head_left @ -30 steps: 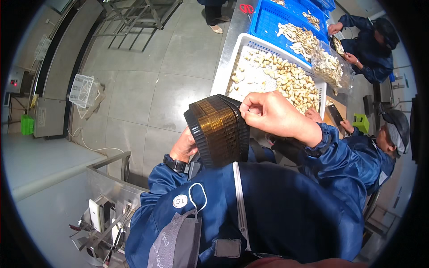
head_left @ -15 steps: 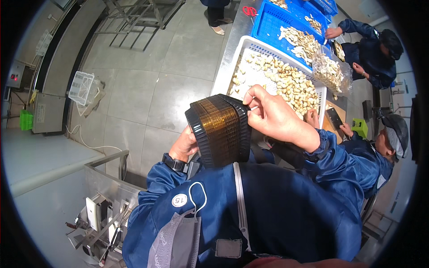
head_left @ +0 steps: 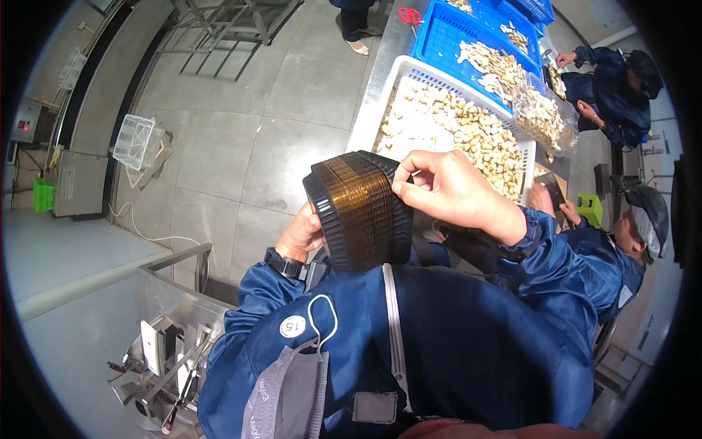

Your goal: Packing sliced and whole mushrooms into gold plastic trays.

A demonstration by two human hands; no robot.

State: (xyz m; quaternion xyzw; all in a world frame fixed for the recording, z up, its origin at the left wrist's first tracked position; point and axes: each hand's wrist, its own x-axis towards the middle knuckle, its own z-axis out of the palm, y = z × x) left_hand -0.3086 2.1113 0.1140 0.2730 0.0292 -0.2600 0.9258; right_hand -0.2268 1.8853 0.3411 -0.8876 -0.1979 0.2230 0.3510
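A thick stack of nested plastic trays [head_left: 358, 208], black with a gold-brown band, is held up in front of my chest. My left hand [head_left: 301, 233] supports the stack from its left side, most of the fingers hidden behind it. At the stack's upper right edge, my right hand [head_left: 446, 184] is closed in a pinch on the rim of the trays. Beyond the stack stands a white crate [head_left: 360, 133] holding many pale, yellowish-brown mushroom pieces [head_left: 482, 139].
Blue crates [head_left: 439, 45] with sliced pieces and a clear bag of slices [head_left: 541, 113] stand behind the white crate. Red scissors [head_left: 409, 16] lie on the metal table. A co-worker [head_left: 643, 227] at right holds a knife [head_left: 550, 189]; another person [head_left: 614, 91] works farther back.
My right hand has shifted slightly left and down along the stack's rim, fingers drawn closer together. The far co-worker's hand has pulled back from the blue crate.
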